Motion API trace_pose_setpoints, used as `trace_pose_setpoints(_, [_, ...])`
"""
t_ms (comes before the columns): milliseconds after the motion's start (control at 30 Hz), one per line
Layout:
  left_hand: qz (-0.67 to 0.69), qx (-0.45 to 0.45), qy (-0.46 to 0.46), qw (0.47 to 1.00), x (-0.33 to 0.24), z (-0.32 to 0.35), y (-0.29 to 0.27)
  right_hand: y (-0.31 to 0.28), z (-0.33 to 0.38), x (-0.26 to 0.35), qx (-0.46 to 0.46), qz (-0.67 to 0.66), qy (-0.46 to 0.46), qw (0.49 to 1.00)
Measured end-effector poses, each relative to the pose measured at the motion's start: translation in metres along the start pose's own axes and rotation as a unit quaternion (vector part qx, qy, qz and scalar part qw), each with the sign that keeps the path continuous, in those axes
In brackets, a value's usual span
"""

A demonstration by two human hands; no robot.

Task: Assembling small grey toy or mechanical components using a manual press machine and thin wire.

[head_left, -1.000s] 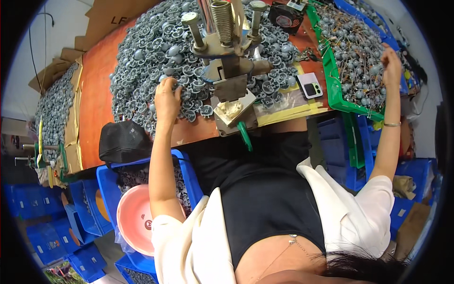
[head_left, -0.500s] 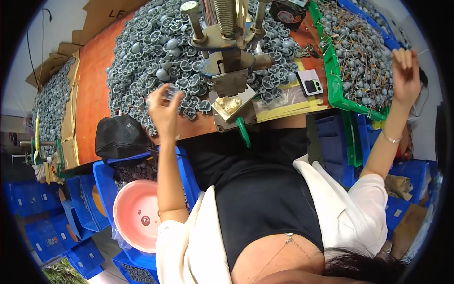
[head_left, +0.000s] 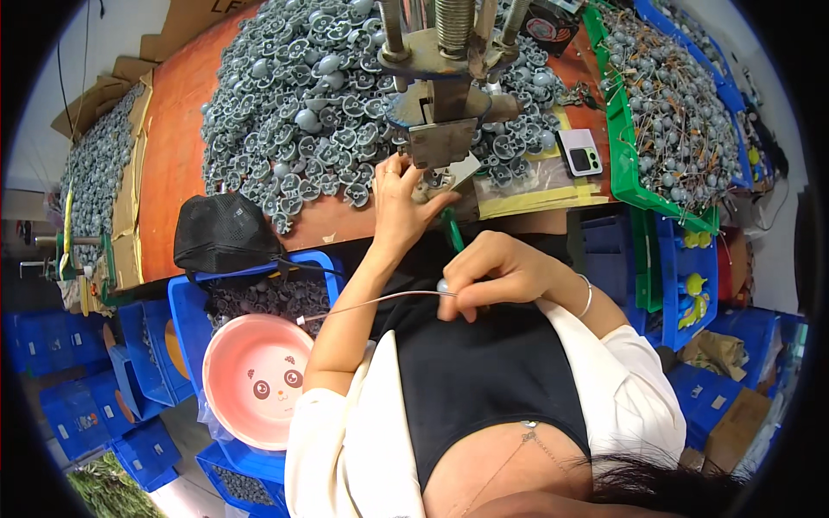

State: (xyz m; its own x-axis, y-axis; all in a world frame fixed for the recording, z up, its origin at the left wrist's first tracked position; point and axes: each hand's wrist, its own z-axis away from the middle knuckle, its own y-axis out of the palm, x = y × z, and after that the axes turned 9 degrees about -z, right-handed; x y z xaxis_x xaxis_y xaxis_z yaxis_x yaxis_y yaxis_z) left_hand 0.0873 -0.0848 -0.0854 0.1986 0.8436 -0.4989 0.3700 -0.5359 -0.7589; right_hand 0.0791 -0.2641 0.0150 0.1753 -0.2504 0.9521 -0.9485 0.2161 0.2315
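Now drawn in from the green tray (head_left: 623, 164), right hand (head_left: 492, 272) pinching a wired grey ball (head_left: 443, 285), wire trailing leftward; left hand (head_left: 399, 203) gripping a part under the press (head_left: 440, 104) at the worktop's near edge.

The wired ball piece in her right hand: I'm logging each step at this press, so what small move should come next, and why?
Probably lift the wired ball piece to the press fixture. The right hand pinches it low over the lap, while the left hand waits at the fixture's base.
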Motion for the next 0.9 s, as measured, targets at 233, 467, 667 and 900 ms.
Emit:
trace_pose_setpoints(233, [-0.143,-0.134,0.02,0.98,0.057,-0.052,-0.022,-0.01,-0.027,-0.053,-0.051,-0.038,0.041,0.997])
trace_pose_setpoints(467, [-0.216,-0.044,-0.038,0.975,0.068,-0.084,-0.007,-0.028,-0.025,-0.079,-0.091,0.0,0.036,0.995])
trace_pose_setpoints(667, [-0.182,-0.047,-0.076,0.979,0.059,-0.09,-0.005,-0.027,-0.028,-0.078,-0.089,-0.018,0.037,0.995])
trace_pose_setpoints(900, [-0.059,-0.175,-0.014,0.983,0.067,-0.055,-0.046,-0.019,-0.025,-0.086,-0.179,-0.113,0.027,0.977])
